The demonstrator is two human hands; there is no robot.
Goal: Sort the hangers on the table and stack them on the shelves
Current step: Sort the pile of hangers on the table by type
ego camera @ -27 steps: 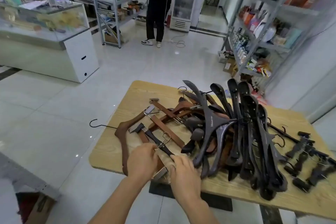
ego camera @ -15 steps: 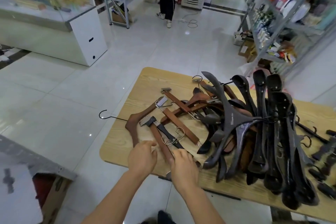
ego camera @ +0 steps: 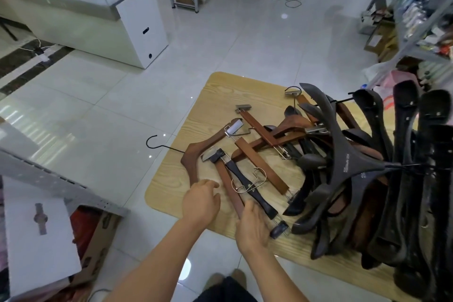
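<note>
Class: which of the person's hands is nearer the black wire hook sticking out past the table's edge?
Left. The left hand is over the table's corner, down-right of the black wire hook; the right hand lies farther right, on a brown clip hanger.

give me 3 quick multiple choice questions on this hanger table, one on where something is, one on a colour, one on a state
1. Where does the black hook of the brown coat hanger lie?
A) past the edge of the table, over the floor
B) inside a box
C) on a shelf

2. What colour is the big heap of hangers on the right?
A) white
B) red
C) dark, near black

3. How are the hangers kept?
A) hung on a rail
B) lying jumbled on the table
C) packed in boxes

Answers: 1 A, the hook juts beyond the table's left edge. 2 C, the heap is mostly dark. 3 B, they lie crossed and overlapping on the wood top.
</note>
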